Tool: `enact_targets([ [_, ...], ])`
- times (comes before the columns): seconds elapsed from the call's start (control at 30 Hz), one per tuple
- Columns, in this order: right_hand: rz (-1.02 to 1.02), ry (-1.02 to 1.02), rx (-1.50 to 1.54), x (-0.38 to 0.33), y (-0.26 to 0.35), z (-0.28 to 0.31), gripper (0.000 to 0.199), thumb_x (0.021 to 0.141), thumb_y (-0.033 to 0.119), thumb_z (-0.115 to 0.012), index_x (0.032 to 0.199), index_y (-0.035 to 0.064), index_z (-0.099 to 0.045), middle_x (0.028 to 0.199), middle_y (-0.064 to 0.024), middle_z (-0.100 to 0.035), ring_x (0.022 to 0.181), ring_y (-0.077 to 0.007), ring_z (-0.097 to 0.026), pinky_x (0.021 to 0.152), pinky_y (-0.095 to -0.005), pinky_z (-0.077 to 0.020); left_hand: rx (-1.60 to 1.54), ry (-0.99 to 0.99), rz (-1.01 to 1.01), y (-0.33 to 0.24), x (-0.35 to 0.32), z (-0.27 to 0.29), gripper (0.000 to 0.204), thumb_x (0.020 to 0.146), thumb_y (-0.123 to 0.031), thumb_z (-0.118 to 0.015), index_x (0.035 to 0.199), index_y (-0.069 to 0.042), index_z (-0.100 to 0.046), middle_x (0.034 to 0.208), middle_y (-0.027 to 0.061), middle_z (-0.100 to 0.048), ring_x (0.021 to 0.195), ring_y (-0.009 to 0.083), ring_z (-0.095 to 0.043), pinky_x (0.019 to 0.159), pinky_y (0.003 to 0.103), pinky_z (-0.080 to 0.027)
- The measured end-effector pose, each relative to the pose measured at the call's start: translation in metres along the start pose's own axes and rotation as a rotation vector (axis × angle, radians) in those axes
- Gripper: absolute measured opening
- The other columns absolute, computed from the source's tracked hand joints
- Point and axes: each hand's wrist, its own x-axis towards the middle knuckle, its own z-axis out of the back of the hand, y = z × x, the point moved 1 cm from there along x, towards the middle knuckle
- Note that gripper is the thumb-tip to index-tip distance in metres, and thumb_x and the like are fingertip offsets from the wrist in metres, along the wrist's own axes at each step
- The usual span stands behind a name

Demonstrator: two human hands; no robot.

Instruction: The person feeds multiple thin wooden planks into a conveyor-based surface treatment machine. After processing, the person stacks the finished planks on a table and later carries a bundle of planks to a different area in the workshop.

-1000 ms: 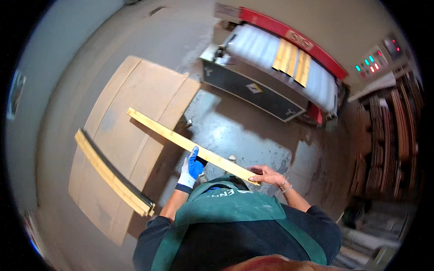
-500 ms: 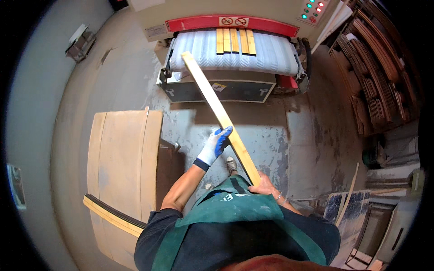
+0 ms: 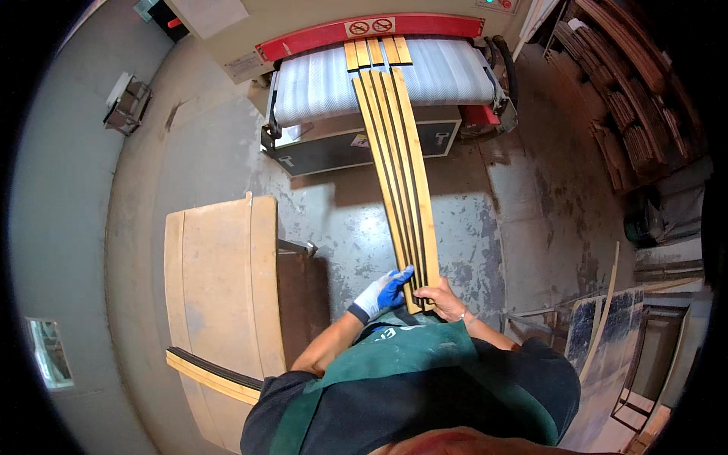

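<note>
In the head view, the strips [image 3: 417, 174] no longer make one tight bundle pointing at the left part of the belt [image 3: 318, 87]; now they are spread in a narrow fan, with dark edges showing between. Their far ends are over the middle of the belt, just before the other strips [image 3: 375, 51] there. I judge that this brings both groups nearly in line, with the near ends not yet released. Whether the far ends rest on the belt, I cannot tell.

The gloved left hand [image 3: 383, 292], well short of the belt, is closed on the fan's left side. The bare right hand [image 3: 445, 300] holds the near ends from the right, thumb on top. The fingers underneath are hidden.
</note>
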Motion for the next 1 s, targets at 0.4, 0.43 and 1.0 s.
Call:
enact_targets([
  [0.4, 0.159, -0.241, -0.413, 0.041, 0.043, -0.016, 0.016, 0.074, 0.008, -0.072, 0.084, -0.0045, -0.067, 0.077, -0.0013, -0.064, 0.069, -0.0084, -0.056, 0.059, -0.0274, -0.0469, 0.482, -0.413, -0.164, -0.089, -0.035, -0.023, 0.025, 0.094, -0.022, -0.066, 0.109, -0.001, -0.069, 0.089, 0.0024, -0.068, 0.079, 0.0087, -0.062, 0.066, 0.025, -0.050],
  [0.43, 0.143, -0.225, -0.382, 0.042, 0.047, -0.017, 0.017, 0.075, 0.008, -0.072, 0.085, -0.0044, -0.067, 0.078, -0.0013, -0.065, 0.069, -0.0086, -0.057, 0.059, -0.0275, -0.0473, 0.597, -0.452, -0.114, -0.099, -0.040, -0.030, 0.025, 0.094, -0.022, -0.066, 0.108, -0.001, -0.069, 0.088, 0.0026, -0.068, 0.078, 0.0086, -0.061, 0.066, 0.025, -0.050],
  [1.0, -0.026, 0.051, 0.270, 0.090, 0.118, 0.004, 0.036, 0.083, -0.004, -0.061, 0.118, -0.0088, -0.054, 0.106, -0.0179, -0.065, 0.093, -0.0279, -0.068, 0.077, -0.0441, -0.0612, -0.358, -0.113, -0.135, -0.126, 0.011, 0.024, 0.050, 0.096, -0.022, -0.060, 0.139, -0.001, -0.045, 0.134, 0.0166, -0.055, 0.121, 0.0332, -0.056, 0.103, 0.052, -0.046],
])
